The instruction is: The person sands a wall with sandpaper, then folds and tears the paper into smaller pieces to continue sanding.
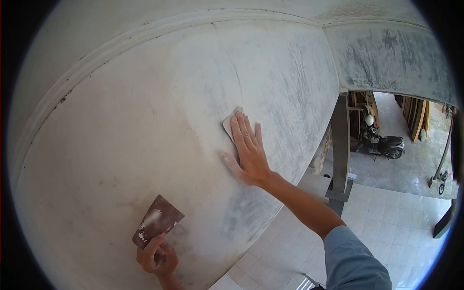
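Sanding a skim-coated plaster wall (145, 111).
The right hand (249, 152), fingers flat, presses a sandpaper sheet (230, 124) to the wall; the left hand (157, 258) pinches a putty scraper (157, 221) low left. Judged step: smoothing; next, even pressure across adjoining patches.

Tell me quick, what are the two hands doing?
Left hand: closed, holding a brown scraper.
Right hand: open, flat, pressing sandpaper against the wall.

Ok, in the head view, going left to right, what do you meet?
Left hand with a dark red-brown sheet → pale sheet under the right hand flat on the wall → grey post → parked scooter.
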Available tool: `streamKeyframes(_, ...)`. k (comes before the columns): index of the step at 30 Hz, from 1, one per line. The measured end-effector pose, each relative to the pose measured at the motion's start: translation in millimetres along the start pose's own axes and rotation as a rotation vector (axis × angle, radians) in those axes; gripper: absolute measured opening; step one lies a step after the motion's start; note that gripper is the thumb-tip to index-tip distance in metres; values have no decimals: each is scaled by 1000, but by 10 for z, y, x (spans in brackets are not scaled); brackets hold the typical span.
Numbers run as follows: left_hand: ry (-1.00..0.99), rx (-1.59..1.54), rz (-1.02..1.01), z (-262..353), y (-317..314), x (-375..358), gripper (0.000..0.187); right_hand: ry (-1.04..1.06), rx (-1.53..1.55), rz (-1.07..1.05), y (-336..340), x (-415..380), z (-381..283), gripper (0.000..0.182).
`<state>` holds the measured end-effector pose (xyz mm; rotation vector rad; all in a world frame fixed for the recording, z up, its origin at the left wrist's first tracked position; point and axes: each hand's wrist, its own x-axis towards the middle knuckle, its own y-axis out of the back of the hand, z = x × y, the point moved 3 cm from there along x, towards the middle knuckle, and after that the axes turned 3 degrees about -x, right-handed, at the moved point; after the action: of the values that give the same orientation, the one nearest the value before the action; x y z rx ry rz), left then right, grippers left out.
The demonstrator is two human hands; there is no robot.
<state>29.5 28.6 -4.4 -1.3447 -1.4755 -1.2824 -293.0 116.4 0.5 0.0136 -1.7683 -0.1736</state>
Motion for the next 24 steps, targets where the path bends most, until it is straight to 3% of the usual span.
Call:
streamKeyframes(6, 25, 46, -19, -28, 16, -67, 14, -33, -24, 170, 68, 1159, 159, 85)
streamKeyframes(13, -24, 65, 36, 19, -31, 57, 22, -17, -69, 0, 68, 24, 26, 84)
streamKeyframes(20, -23, 81, 59, -52, -20, -42, 20, -86, -15, 122, 102, 834, 165, 79)
streamKeyframes(24, -63, 112, 61, -35, -21, 40, 18, -102, -9, 163, -3, 485, 150, 67)
